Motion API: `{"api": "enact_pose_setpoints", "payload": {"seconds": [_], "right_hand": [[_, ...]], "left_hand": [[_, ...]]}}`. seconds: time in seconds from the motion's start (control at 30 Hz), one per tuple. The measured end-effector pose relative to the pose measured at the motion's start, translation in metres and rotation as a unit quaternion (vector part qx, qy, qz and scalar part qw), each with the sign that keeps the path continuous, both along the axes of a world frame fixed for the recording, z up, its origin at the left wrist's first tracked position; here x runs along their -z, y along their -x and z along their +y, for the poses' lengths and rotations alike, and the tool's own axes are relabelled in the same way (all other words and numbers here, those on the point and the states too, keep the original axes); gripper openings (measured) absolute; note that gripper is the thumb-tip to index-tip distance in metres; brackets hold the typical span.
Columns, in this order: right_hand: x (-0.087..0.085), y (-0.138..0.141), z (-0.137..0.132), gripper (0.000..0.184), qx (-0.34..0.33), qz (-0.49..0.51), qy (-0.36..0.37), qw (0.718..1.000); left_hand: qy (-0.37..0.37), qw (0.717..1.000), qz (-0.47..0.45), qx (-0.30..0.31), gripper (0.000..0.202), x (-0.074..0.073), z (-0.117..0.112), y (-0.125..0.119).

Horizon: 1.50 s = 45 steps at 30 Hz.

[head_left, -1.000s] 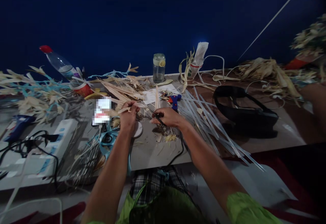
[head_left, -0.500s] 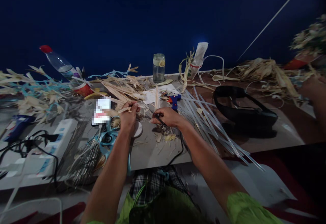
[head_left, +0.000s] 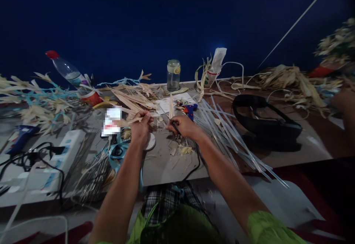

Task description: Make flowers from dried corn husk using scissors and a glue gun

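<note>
My left hand (head_left: 141,126) is closed around a pale dried husk strip (head_left: 130,120) that sticks out to the left of the fist. My right hand (head_left: 183,126) is closed on a thin dark tool, apparently small scissors (head_left: 172,124), whose tip points toward the left hand. Both hands hover just above the grey table (head_left: 166,166), a short gap between them. Small husk scraps (head_left: 183,150) lie on the table under my right hand.
A blue glue gun (head_left: 189,108) and a fan of long white strips (head_left: 230,133) lie right of my hands. A glass jar (head_left: 173,74), plastic bottle (head_left: 66,72), black bag (head_left: 266,124), power strip (head_left: 59,155) and husk heaps (head_left: 291,77) crowd the table. Another person's arm (head_left: 345,107) shows at far right.
Both hands stay nearly in place; my right hand has edged slightly left and up toward the left hand. The view has dipped a little.
</note>
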State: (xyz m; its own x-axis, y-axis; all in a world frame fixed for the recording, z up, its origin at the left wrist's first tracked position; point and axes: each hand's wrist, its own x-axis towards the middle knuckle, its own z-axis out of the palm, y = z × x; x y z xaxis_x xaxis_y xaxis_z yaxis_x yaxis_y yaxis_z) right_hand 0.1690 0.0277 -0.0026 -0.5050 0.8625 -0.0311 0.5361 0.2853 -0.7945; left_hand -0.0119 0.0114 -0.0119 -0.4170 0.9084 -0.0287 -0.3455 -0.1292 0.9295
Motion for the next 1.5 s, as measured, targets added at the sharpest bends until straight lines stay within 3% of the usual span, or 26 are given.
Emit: {"api": "enact_pose_setpoints", "payload": {"seconds": [0.23,0.37,0.53,0.7,0.87,1.13,1.3,1.4,1.5], "right_hand": [[-0.009,0.004,-0.007,0.054,0.114,-0.118,-0.064,0.984],[-0.010,0.008,-0.013,0.061,0.156,-0.200,-0.068,0.965],[-0.007,0.016,-0.019,0.064,0.170,-0.235,-0.108,0.951],[-0.003,0.019,-0.014,0.043,0.190,-0.114,-0.081,0.972],[-0.001,0.017,-0.010,0.042,0.131,0.092,-0.059,0.985],[-0.009,0.022,-0.020,0.031,0.035,0.070,-0.085,0.993],[-0.009,0.020,-0.020,0.030,0.017,0.021,-0.118,0.993],[-0.006,0.020,-0.019,0.030,0.024,0.032,-0.137,0.990],[-0.003,0.021,-0.014,0.038,0.095,0.147,-0.106,0.979]], "left_hand": [[-0.005,0.987,-0.160,0.027,0.023,-0.010,0.000,-0.002],[-0.001,0.981,-0.187,0.058,0.022,-0.010,-0.002,-0.005],[-0.007,0.984,-0.170,0.051,0.023,-0.006,-0.002,-0.009],[0.013,0.982,-0.181,0.061,0.024,-0.007,-0.004,-0.010],[0.027,0.978,-0.185,0.092,0.021,-0.013,-0.007,-0.010],[0.054,0.972,-0.187,0.133,0.021,-0.014,-0.008,-0.014],[0.060,0.967,-0.180,0.169,0.021,-0.017,-0.011,-0.015],[0.091,0.967,-0.171,0.168,0.019,-0.021,-0.013,-0.016],[0.103,0.966,-0.166,0.172,0.017,-0.021,-0.013,-0.017]]}}
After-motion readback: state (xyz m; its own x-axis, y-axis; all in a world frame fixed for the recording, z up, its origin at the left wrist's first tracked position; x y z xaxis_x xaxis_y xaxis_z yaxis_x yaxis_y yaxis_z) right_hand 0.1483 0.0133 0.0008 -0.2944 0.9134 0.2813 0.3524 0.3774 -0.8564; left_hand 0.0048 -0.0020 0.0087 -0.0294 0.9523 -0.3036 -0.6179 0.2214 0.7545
